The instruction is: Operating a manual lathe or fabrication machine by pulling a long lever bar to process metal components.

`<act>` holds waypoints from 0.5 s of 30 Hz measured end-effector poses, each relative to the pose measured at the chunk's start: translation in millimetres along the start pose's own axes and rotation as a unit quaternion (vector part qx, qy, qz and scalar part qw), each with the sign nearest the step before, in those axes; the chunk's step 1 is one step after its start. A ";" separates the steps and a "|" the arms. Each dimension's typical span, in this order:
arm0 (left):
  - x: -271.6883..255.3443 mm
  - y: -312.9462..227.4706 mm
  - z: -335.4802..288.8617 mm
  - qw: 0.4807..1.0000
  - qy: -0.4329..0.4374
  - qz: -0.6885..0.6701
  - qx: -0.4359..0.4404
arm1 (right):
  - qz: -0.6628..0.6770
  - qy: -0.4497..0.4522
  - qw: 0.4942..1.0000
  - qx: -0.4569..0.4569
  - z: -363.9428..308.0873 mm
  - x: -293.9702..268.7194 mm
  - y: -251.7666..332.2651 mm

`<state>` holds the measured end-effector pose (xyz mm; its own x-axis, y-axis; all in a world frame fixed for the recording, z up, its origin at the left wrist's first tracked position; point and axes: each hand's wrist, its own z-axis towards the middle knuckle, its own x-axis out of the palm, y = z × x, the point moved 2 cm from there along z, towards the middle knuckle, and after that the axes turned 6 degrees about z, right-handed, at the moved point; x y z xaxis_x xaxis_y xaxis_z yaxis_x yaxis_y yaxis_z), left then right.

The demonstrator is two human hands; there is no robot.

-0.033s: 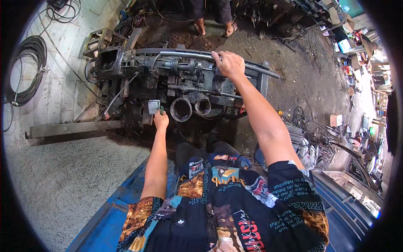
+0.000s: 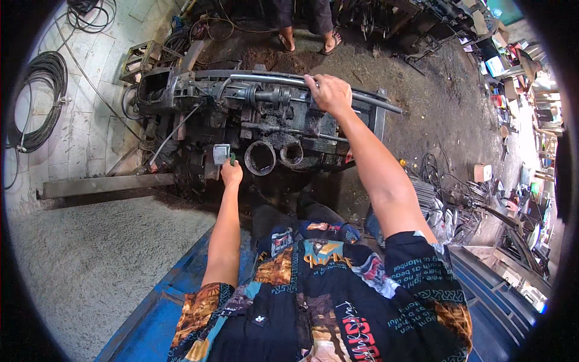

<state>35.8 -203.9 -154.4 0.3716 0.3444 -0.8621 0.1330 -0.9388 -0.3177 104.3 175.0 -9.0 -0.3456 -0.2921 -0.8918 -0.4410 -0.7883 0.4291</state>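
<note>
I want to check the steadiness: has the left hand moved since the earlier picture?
No. The left hand shows no visible shift in any direction: it is still just left of the larger metal ring.

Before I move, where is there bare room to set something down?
The pale speckled surface between the grey beam and the blue frame looks bare. The dark floor right of the machine looks mostly open. Crowded: the machine around the left hand and right hand, and the scrap metal farther right.
</note>
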 end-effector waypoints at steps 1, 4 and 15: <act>-0.1 -0.6 -0.6 1.000 0.015 -0.007 -0.010 | 0.009 0.004 1.000 0.006 0.0 1.0 -1.8; 1.3 3.8 0.0 1.000 0.023 -0.008 -0.009 | 0.023 -0.003 1.000 0.005 1.2 1.5 0.6; -6.7 3.3 -11.2 0.999 0.020 0.022 0.027 | 0.024 -0.012 1.000 0.004 -0.3 1.0 -2.7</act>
<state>44.0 -209.4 -145.2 0.4122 0.3015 -0.8598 0.0659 -0.9511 -0.3019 105.3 176.7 -11.0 -0.3858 -0.3167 -0.8665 -0.4297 -0.7695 0.4725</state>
